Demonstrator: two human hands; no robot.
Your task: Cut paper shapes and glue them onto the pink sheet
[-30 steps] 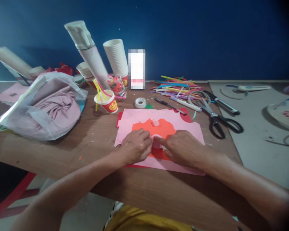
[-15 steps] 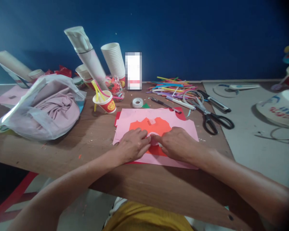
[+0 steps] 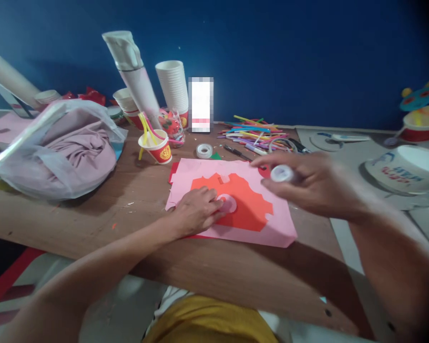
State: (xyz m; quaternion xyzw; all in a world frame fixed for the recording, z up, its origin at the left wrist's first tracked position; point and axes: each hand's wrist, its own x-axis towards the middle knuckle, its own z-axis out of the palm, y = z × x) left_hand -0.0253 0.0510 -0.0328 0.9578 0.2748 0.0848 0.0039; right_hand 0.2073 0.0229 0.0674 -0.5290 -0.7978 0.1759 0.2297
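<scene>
My left hand [image 3: 196, 214] rests with curled fingers on an orange cut-out [image 3: 252, 205], its fingertips pressing the edge of a small pale pink paper circle [image 3: 231, 204]. The cut-out lies on a pink paper sheet [image 3: 275, 228] on the wooden table [image 3: 146, 190]. My right hand [image 3: 318, 186] hovers above the sheet's right side, blurred by motion. Its fingers are closed around a small white round-ended object [image 3: 281, 173] that I cannot name.
A tape roll [image 3: 204, 151] and a red paper cup with straws [image 3: 157, 148] lie behind the sheet. Coloured straws and pens [image 3: 253, 132] spread at the back. A plastic bag of cloth [image 3: 57, 152] fills the left. Stacked cups [image 3: 173, 88] and a white bowl [image 3: 407, 166] stand nearby.
My right hand has lifted off the paper circle and moved up and right with a small white object in it. The left hand stays on the circle.
</scene>
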